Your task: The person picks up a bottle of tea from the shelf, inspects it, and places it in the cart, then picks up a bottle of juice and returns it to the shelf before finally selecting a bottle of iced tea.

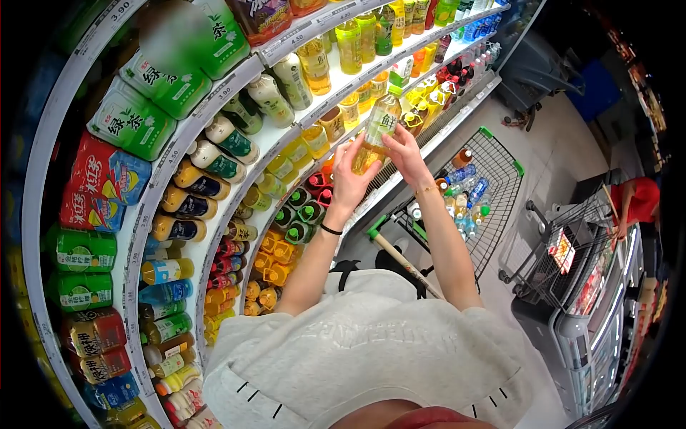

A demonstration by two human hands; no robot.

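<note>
Left hand (350,179) wraps the base of a yellow tea bottle (379,123) | right hand (406,154) grips its side | bottle held up just in front of the drinks shelf (227,89)

A single head-worn view looks forward and steeply down through a wide lens that bows the edges. Shelves (207,107) curve close on the left, and a cart (500,193) stands to the right. The left hand (350,182) and right hand (406,156), with a bottle (379,121), sit mid-frame at arm's length.

Both arms stretched forward; left hand (351,177) cupped, fingers curled; right hand (404,154) just above, fingers gripping.
</note>
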